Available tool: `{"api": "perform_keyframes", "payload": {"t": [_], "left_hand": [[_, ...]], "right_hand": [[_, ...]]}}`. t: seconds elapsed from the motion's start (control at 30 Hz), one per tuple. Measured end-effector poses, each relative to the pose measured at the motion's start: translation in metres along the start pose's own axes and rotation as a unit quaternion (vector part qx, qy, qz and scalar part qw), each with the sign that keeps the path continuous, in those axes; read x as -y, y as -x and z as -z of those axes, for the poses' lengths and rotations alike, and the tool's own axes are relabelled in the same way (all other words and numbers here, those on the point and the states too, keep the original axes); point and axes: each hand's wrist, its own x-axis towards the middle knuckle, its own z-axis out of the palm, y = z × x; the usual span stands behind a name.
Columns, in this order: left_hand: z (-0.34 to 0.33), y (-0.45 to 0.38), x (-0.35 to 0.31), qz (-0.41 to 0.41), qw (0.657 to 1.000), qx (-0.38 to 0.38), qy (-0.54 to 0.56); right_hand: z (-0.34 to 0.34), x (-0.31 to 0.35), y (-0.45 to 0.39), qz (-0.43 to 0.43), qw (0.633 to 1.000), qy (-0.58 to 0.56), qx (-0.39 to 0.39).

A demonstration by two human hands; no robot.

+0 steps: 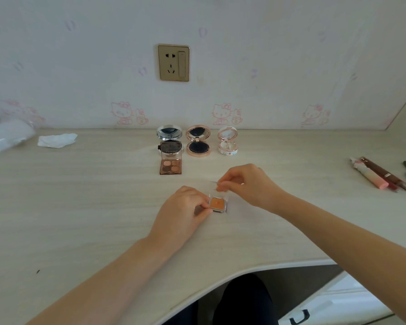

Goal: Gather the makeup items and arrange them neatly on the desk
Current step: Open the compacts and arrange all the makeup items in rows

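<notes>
A small clear case with an orange powder pan [218, 204] lies on the pale wooden desk [80, 207] in front of me. My left hand [182, 211] pinches its left edge. My right hand [244, 184] pinches the clear lid, raised above the pan. Farther back stand an open brown four-colour eyeshadow palette [170, 163], a silver round compact [169, 135], a rose-gold round compact [198, 141] and a small white-and-pink compact [227, 143], all open in a row near the wall.
Several pencils and tubes [380, 175] lie at the right edge of the desk. A crumpled tissue [56, 140] and a clear plastic roll [7, 134] sit at the back left. The desk's curved front edge runs below my arms, with a white drawer [333, 303] underneath.
</notes>
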Motion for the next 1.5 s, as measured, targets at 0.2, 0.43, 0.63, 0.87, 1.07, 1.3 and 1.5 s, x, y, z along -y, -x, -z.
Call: {"api": "perform_keyframes", "payload": {"t": [0.2,0.43,0.63,0.87,1.07,1.3,1.5], "left_hand": [[0.000,0.002,0.000,0.003,1.000,0.006,-0.004],[0.001,0.003,0.000,-0.003,1.000,0.012,-0.003],[-0.001,0.003,-0.001,-0.005,1.000,0.009,-0.007],[-0.003,0.002,0.001,-0.002,1.000,0.005,-0.028],[-0.002,-0.011,0.008,-0.004,0.996,0.018,-0.092],[-0.002,-0.040,0.022,-0.020,0.988,0.016,-0.155],[-0.006,-0.062,0.032,-0.018,0.978,0.011,-0.209]], "right_hand": [[0.001,-0.003,-0.006,-0.024,0.999,-0.032,0.013],[-0.006,-0.013,0.007,-0.020,0.999,0.013,-0.035],[-0.026,-0.023,0.042,-0.005,0.991,0.096,-0.089],[-0.037,-0.021,0.042,0.025,0.990,0.099,-0.096],[-0.035,-0.026,0.022,0.026,0.993,0.077,-0.082],[-0.033,-0.031,-0.018,0.025,0.995,0.068,-0.072],[-0.033,-0.031,-0.052,0.019,0.996,0.061,-0.060]]}}
